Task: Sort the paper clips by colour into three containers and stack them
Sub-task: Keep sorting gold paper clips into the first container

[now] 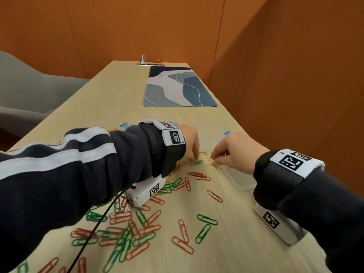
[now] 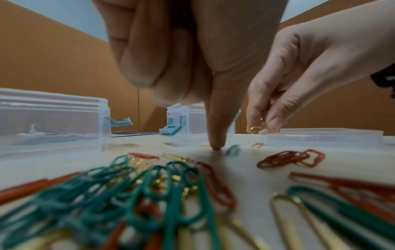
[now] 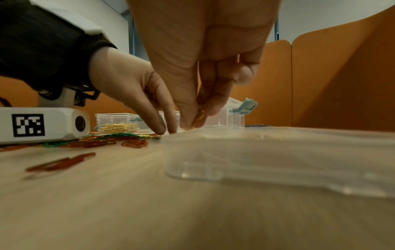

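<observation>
While the head view looks down a long wooden table (image 1: 122, 91), the left hand (image 1: 189, 142) reaches forward with a fingertip down beside a green clip (image 1: 198, 162), and the right hand (image 1: 234, 150) pinches gold clips (image 1: 211, 160) between thumb and fingers just beside a clear lid (image 1: 238, 178) lying flat. Red and green clips (image 1: 137, 229) lie scattered over the near table, mixed in a heap under the left arm. A patterned mat (image 1: 177, 87) lies well beyond the hands. From the left wrist, the left hand (image 2: 192, 55) has one finger (image 2: 218, 132) straight, its tip pressed on the table next to the green clip (image 2: 233, 149), the other fingers curled and holding nothing. The right hand (image 2: 299, 81) grips gold clips (image 2: 256, 128) at the lid's (image 2: 320, 137) edge. Two clear boxes (image 2: 51, 118) with blue latches stand behind, and green, red and gold clips (image 2: 149, 194) fill the foreground. From the right wrist, the right hand (image 3: 203, 59) pinches gold clips (image 3: 199, 116) over the far edge of the lid (image 3: 278, 155); the left hand (image 3: 128, 88) touches the table beside it. A box (image 3: 117, 123) behind holds gold clips, and another box (image 3: 233, 116) stands near the right fingers.
</observation>
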`<state>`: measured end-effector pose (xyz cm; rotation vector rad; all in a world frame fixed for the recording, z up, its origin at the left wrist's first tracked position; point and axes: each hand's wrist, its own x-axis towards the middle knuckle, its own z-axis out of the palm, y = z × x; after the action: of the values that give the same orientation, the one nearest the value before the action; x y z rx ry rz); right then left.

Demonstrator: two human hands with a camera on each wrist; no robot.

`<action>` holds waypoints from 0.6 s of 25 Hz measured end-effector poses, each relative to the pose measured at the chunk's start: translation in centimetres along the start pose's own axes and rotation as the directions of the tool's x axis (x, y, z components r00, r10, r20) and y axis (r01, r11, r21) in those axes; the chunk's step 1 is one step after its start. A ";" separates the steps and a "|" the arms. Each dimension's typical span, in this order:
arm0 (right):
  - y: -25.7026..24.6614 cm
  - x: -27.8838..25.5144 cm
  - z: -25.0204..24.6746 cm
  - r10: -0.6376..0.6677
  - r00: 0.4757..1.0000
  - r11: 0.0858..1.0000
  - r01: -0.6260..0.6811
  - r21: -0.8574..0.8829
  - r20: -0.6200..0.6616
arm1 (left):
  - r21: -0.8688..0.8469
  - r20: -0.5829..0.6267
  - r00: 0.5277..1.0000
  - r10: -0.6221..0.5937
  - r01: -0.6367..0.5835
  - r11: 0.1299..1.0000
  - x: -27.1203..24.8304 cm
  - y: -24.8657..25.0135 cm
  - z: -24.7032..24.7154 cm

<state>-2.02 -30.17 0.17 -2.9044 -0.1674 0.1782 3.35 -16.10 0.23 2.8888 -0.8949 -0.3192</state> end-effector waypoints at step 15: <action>-0.4 0.4 0.2 -0.048 0.994 0.995 0.056 -0.078 0.098 | 0.078 0.019 0.999 0.046 -0.047 0.996 0.5 0.5 0.0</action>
<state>-1.67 -29.68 0.04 -2.9697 -0.2723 0.3093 3.51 -16.79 0.19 2.9352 -0.9975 -0.3124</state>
